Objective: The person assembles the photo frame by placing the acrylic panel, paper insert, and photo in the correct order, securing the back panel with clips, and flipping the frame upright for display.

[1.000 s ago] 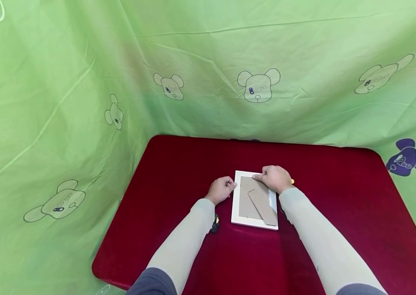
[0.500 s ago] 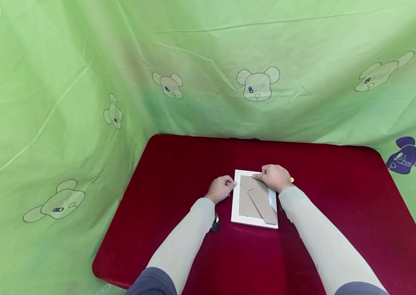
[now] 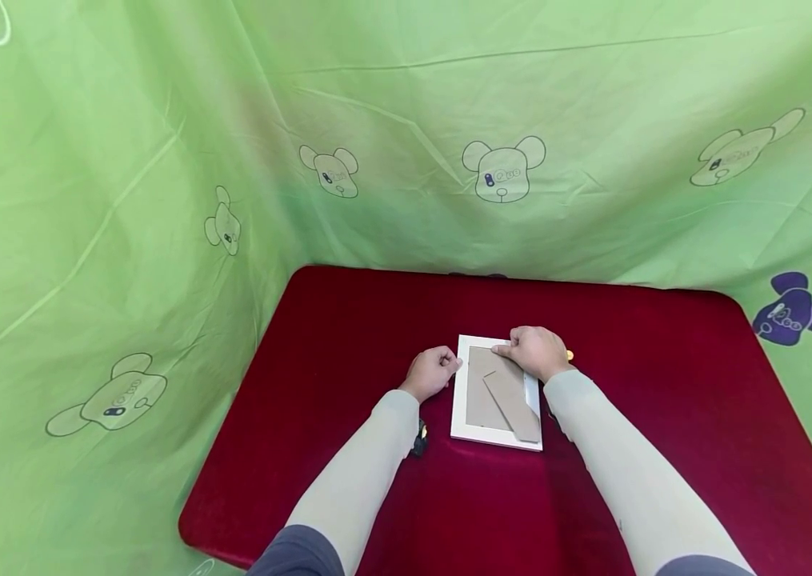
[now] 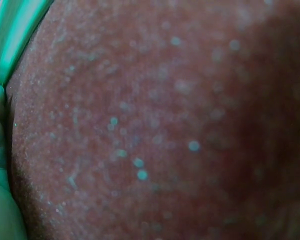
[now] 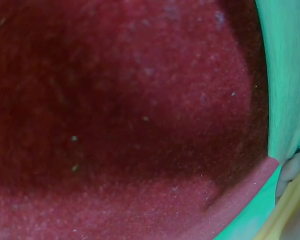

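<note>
A white picture frame (image 3: 460, 404) lies on the red table with its back up, showing a grey-brown backing board (image 3: 481, 400). A slanted easel leg (image 3: 514, 410) is on the board, its lower end at the frame's bottom right. My left hand (image 3: 431, 372) has curled fingers, with thumb and fingertip at the frame's left edge, seeming to pinch it. At the upper right my right hand (image 3: 537, 350) grips the frame; its thumb rests on the backing board and the other fingers are curled, partly hidden. Both wrist views show mostly blurred red cloth, with only bits of each hand.
The red-covered table (image 3: 334, 344) has rounded corners and reaches past the frame on all sides. Green cloth (image 3: 406, 232) with bear-head prints hangs behind and to the left. A small black device (image 3: 418, 440) sits at the left wrist, and a yellow bit (image 3: 570, 354) shows beside the right.
</note>
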A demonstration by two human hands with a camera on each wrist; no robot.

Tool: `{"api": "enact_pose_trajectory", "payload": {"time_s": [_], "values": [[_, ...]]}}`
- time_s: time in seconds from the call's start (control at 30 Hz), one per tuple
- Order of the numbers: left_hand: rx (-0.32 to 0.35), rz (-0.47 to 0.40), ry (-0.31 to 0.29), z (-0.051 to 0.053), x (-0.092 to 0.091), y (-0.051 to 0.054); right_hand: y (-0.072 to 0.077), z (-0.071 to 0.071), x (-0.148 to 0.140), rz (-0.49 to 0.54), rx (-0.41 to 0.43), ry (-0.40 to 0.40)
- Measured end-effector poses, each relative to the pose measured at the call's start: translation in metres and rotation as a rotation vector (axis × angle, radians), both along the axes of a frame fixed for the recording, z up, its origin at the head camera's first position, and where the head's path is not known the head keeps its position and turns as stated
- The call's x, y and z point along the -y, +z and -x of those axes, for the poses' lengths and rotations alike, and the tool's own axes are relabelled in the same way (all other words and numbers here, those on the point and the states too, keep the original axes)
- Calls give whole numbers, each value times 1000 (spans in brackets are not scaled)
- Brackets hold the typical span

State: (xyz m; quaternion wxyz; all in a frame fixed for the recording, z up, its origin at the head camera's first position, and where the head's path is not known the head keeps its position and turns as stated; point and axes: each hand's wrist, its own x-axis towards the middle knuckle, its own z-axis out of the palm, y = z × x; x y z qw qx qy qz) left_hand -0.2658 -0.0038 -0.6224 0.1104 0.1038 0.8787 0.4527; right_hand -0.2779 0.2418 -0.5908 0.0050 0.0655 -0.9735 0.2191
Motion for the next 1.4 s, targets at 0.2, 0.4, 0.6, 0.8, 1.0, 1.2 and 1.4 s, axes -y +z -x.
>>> {"api": "enact_pose_trajectory", "payload": {"time_s": [0.2, 0.4, 0.6, 0.8, 1.0, 1.2, 1.4], "values": [[-9, 12, -2, 0, 0, -1, -2, -1, 0, -6, -25, 11], [-9, 13, -2, 0, 0, -1, -3, -2, 0, -16, -40, 18], [-15, 14, -1, 1, 0, -2, -5, -2, 1, -13, -55, 21], [-16, 15, -3, 0, 0, -2, -10, -4, 0, -42, -118, 38], [-9, 11, 4, 2, -1, -2, -13, -4, 0, -65, -193, 47], [-18, 16, 0, 3, -1, -1, -12, -3, 0, -65, -206, 55], [-26, 23, -6, 2, -1, -3, -11, -6, 1, -64, -179, 54]]}}
